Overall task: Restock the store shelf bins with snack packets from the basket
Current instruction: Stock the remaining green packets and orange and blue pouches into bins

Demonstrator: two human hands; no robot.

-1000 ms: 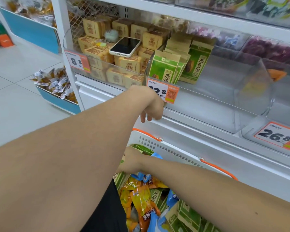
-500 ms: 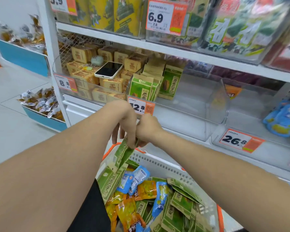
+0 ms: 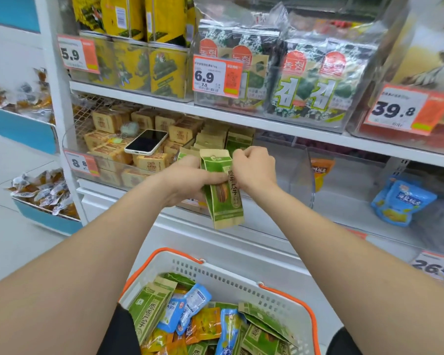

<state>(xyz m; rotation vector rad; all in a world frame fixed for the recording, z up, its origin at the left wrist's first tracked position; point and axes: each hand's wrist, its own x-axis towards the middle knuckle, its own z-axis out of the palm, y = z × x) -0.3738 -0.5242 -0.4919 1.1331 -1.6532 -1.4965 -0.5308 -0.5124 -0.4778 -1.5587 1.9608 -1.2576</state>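
At the front edge of the middle shelf, just ahead of the clear bin [image 3: 292, 175], the left hand [image 3: 190, 180] curls its fingers round a green snack packet [image 3: 224, 198], thumb laid across the printed face. The right hand [image 3: 254, 167] has its fingers bent in at the packet's top right corner and seems to pinch it there. Whether a second packet sits behind the first cannot be told. The packet stands nearly upright, its long axis running top to bottom with a slight lean, and its lower end hangs below the bin's front lip. The row of matching packets [image 3: 239, 142] already in the bin lies straight behind the fingers and a little above them. The coming move therefore probably calls for a short lift over the lip and a push back. Both hands are about equally near. Left along the shelf, a phone [image 3: 146, 142] lies on brown boxes [image 3: 108, 121]; right along it, an orange packet [image 3: 321, 170] and a blue packet [image 3: 403, 201] sit in other bins. Below, the white basket [image 3: 287, 298] holds more green, blue and orange packets.
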